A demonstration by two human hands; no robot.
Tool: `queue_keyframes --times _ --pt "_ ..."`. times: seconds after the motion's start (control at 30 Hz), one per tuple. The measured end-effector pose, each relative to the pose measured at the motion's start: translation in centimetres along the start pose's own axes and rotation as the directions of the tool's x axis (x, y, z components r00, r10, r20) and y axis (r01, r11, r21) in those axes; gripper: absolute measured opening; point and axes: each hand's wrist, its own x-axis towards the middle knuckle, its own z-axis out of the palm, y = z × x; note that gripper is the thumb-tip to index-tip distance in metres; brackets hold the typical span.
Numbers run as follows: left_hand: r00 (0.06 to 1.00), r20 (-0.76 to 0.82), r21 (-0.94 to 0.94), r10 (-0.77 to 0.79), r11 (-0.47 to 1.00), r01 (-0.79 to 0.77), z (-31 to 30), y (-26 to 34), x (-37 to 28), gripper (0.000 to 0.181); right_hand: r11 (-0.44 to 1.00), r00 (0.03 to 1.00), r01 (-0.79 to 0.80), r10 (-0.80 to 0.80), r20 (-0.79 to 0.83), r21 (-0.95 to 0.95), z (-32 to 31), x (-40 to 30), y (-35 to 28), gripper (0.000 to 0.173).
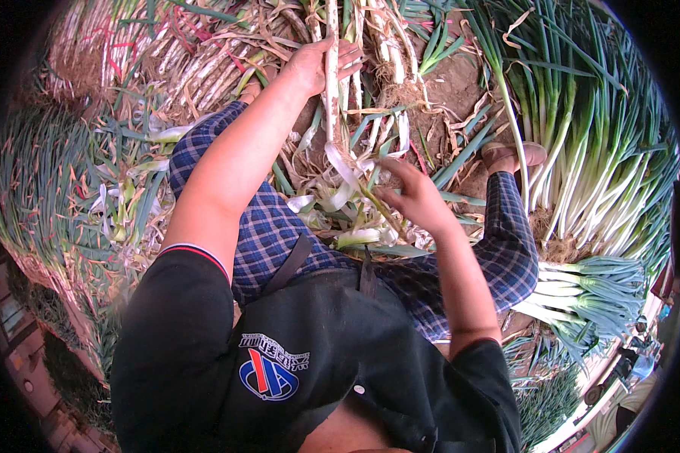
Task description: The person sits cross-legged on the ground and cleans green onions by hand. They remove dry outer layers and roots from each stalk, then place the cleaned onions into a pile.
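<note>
My left hand (324, 65) is at the top middle, its palm and thumb around the white stalk of a long scallion (332, 85) that stands nearly upright in the picture. Loose pale outer leaves (341, 164) hang at the stalk's lower end. Just right of them is my right hand (411, 195), its fingers spread and slightly bent; whether they touch the loose leaves cannot be told. A yellowish strip of leaf (378, 205) passes close by its fingertips. Untrimmed scallions with roots (394, 62) lie on the soil beyond my hands.
Peeled leaf scraps (360, 235) lie between my legs. At right is a large pile of white-stemmed scallions (578, 187), with a smaller bunch (566, 289) below it. Unpeeled scallions with red ties (90, 51) lie at the upper left, and green leafy ones (34, 181) at the left.
</note>
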Motion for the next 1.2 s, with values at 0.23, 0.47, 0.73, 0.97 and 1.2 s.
queue_keyframes --times 0.23,0.47,0.73,0.97,1.2 --pt "0.964 -0.263 0.258 0.043 0.966 0.027 -0.5 -0.5 1.1 0.027 0.903 0.928 -0.341 0.277 0.25 0.262 4.8 -3.0 -3.6 0.03" --pt "0.965 -0.249 0.466 -0.077 0.864 0.189 2.7 -2.0 -1.0 0.032 0.947 0.937 -0.306 0.28 -0.208 -0.1 0.9 -3.7 -1.7 0.049" --pt "0.973 -0.188 0.593 -0.134 0.774 0.222 2.2 -8.6 -1.4 0.032 0.921 0.87 -0.385 0.381 -0.312 0.052 5.3 2.5 0.2 0.041" --pt "0.941 0.154 0.329 -0.302 0.913 0.24 3.7 -6.5 -3.5 0.028 -0.507 0.972 -0.177 0.043 0.23 0.844 0.4 0.2 0.9 0.034" --pt "0.984 0.046 0.454 -0.172 0.881 0.133 3.7 -6.3 -4.6 0.024 -0.59 0.973 -0.173 0.021 0.23 0.788 0.8 -0.1 0.2 0.044"
